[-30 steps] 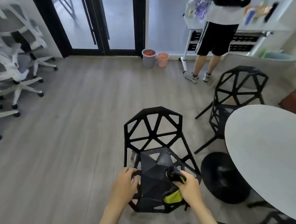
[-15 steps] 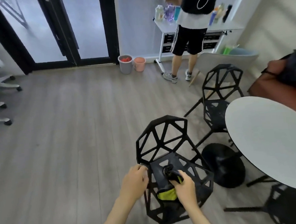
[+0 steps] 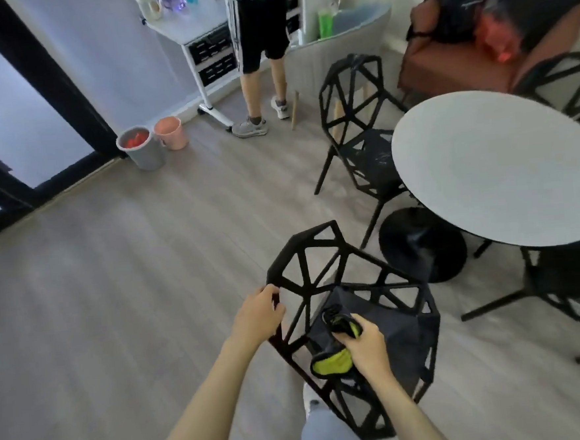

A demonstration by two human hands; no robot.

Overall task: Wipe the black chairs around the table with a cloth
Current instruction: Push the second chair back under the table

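left hand (image 3: pixel 259 316) grips the black chair (image 3: pixel 354 318) frame, right hand (image 3: pixel 368 346) clutches the cloth (image 3: pixel 331 361).

Both bare arms reach forward from the bottom of the view. The left hand (image 3: pixel 259 316) is out ahead, its fingers curled round a black bar of the chair (image 3: pixel 353 304). The right hand (image 3: pixel 366 346) is lower and closer, with its fingers bent round a bunched black and yellow cloth (image 3: pixel 332 352), knuckles up. The two hands are apart.
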